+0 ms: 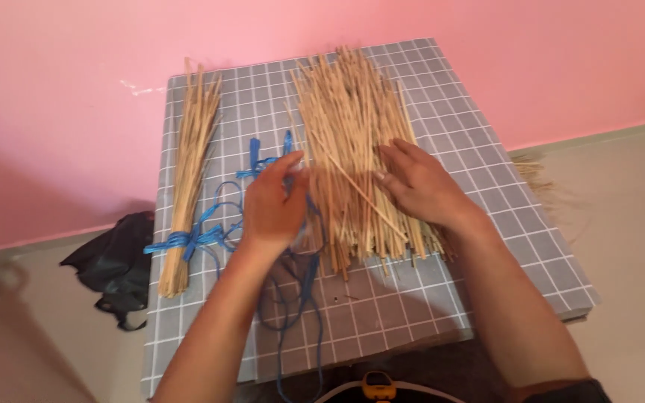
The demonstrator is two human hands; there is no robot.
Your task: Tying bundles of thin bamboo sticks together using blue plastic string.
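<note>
A loose pile of thin tan sticks (349,127) lies on a grey board with a white grid (457,127). My right hand (419,183) rests flat on the pile's right side, fingers spread. My left hand (272,203) is at the pile's left edge, its fingers pinched around one or two sticks. Blue cord (293,298) trails under my left hand and off the board's near edge. At the left lies a bundle of the same sticks (190,164), tied near its lower end with blue cord (181,240).
The board sits on a beige floor against a pink wall (76,89). A crumpled black bag (117,265) lies on the floor left of the board. Stray sticks (535,175) poke out at the board's right. A yellow-and-black object (378,386) shows at the bottom edge.
</note>
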